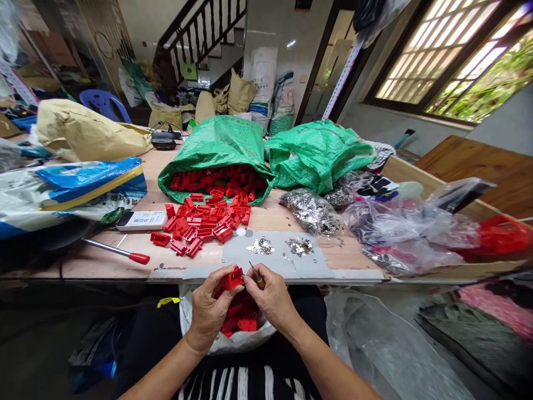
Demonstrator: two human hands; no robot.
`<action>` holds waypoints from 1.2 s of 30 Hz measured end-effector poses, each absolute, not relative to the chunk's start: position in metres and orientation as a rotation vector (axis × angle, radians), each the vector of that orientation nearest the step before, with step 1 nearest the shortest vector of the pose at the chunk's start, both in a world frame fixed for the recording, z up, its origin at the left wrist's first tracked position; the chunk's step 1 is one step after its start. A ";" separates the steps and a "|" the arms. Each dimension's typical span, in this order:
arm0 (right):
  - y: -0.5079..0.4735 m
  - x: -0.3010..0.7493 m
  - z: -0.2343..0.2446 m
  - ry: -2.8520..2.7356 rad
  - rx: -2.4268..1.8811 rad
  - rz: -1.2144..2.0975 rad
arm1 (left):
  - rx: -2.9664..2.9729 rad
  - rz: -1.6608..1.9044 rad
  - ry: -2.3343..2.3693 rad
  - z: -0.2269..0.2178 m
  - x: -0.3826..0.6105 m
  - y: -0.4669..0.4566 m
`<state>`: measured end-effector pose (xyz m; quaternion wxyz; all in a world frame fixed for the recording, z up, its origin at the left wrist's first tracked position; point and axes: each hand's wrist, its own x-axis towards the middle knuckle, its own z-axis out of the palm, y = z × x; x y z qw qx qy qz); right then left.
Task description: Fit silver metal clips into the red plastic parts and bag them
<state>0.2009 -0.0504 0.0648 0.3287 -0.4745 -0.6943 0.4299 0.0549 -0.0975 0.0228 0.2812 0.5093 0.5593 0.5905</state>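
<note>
Between the fingers of my left hand (211,305) is a red plastic part (234,278), boxy with an open hollow. My right hand (270,294) is closed round a small screwdriver (260,282) with a yellowish handle, its thin shaft pointing up. The right thumb and index finger meet at the edge of the red part; whether they pinch a small metal piece there is too small to tell. Below both hands, a white sack (187,322) on my lap holds more red parts. Ahead, two heaps of small metal pieces (263,246) lie on a grey mat (237,255).
A green sack (216,141) spills red parts (200,225) onto the table. A second green sack (316,153) and a clear bag of metal pieces (312,211) stand to its right. At left are a white box-shaped device (142,220) and a red-tipped lever (137,257).
</note>
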 end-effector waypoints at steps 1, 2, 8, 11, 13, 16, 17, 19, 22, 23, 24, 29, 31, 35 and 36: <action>-0.050 0.200 0.066 -1.807 -1.255 1.132 | 1.395 1.583 1.505 0.022 0.054 -0.097; -0.050 0.200 0.067 -1.801 -1.267 1.136 | 1.426 1.586 1.512 0.021 0.054 -0.097; -0.047 0.202 0.069 -1.848 -1.318 1.128 | 1.552 1.636 1.501 0.020 0.052 -0.096; -0.046 0.204 0.070 -1.885 -1.328 1.143 | 1.591 1.632 1.490 0.021 0.053 -0.097; -0.046 0.205 0.071 -1.905 -1.333 1.146 | 1.601 1.628 1.475 0.021 0.053 -0.098; -0.046 0.206 0.074 -1.924 -1.354 1.151 | 1.607 1.622 1.452 0.021 0.054 -0.100; -0.045 0.206 0.075 -1.929 -1.355 1.162 | 1.602 1.619 1.447 0.021 0.054 -0.100; -0.044 0.207 0.075 -1.931 -1.334 1.199 | 1.570 1.615 1.442 0.021 0.055 -0.100; -0.041 0.209 0.072 -1.895 -1.268 1.312 | 1.456 1.603 1.434 0.021 0.056 -0.100; -0.040 0.210 0.072 -1.874 -1.248 1.361 | 1.415 1.604 1.426 0.021 0.057 -0.100; -0.039 0.211 0.071 -1.851 -1.230 1.411 | 1.379 1.605 1.418 0.022 0.057 -0.100; -0.035 0.216 0.071 -1.751 -1.157 1.554 | 1.293 1.637 1.377 0.025 0.058 -0.101; -0.035 0.216 0.070 -1.731 -1.151 1.576 | 1.291 1.639 1.369 0.026 0.058 -0.102; -0.035 0.214 0.064 -1.736 -1.143 1.597 | 1.359 1.587 1.380 0.026 0.059 -0.103; -0.034 0.214 0.062 -1.742 -1.143 1.595 | 1.382 1.573 1.394 0.025 0.059 -0.103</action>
